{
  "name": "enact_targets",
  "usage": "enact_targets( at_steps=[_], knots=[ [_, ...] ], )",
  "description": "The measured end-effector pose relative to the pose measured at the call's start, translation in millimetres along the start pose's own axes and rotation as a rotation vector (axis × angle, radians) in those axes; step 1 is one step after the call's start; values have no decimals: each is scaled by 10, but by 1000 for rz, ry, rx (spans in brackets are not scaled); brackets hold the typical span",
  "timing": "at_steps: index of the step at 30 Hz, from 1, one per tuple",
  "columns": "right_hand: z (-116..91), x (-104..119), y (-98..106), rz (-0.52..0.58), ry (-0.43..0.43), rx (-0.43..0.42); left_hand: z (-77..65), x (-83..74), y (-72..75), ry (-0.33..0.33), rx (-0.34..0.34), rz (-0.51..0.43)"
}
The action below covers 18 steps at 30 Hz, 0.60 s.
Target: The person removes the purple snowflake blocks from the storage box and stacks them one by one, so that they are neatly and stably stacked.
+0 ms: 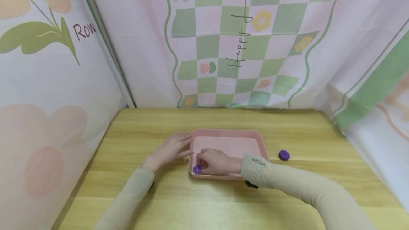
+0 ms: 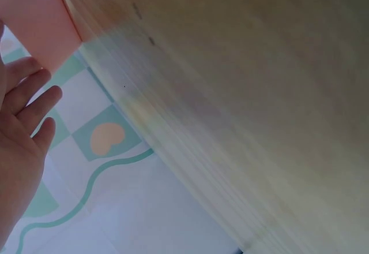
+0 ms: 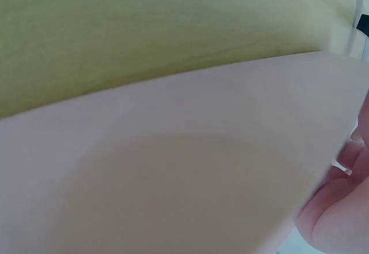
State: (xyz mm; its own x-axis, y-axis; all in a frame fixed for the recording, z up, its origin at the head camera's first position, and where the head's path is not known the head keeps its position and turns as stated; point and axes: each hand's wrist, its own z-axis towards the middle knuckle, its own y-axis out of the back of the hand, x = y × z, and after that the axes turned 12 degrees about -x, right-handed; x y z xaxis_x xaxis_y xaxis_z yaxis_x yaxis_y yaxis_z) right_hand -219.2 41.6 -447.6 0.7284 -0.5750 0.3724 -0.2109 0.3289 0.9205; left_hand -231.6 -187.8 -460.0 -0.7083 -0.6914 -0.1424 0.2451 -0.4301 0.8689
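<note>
A shallow pink tray [image 1: 234,144] lies on the wooden table. My right hand [image 1: 214,162] reaches into its near left corner, fingers curled downward, and pinches a small purple flower-shaped piece [image 1: 197,169] close to the tray floor. In the right wrist view, the tray wall [image 3: 173,167] covers most of the picture and the curled hand [image 3: 340,202] shows only at the edge. My left hand [image 1: 170,150] lies at the tray's left side with its fingers extended, fingertips right at the rim. The left wrist view shows these fingers spread beside the tray wall [image 2: 40,17].
A second purple flower-shaped piece [image 1: 284,155] sits on the table [image 1: 179,205] to the right of the tray. Printed curtains [image 1: 236,45] hang behind the table's far edge and along both sides.
</note>
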Motion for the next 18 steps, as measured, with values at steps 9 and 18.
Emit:
enact_targets(
  at_steps=[9, 18],
  knots=[
    [-52, -58, 100, -1, -23, 16, 9, -11, 11, 11, 12, 2],
    [-45, -30, 102, -16, -15, 25, 2, 0, -10, 21, 23, 10]
  ],
)
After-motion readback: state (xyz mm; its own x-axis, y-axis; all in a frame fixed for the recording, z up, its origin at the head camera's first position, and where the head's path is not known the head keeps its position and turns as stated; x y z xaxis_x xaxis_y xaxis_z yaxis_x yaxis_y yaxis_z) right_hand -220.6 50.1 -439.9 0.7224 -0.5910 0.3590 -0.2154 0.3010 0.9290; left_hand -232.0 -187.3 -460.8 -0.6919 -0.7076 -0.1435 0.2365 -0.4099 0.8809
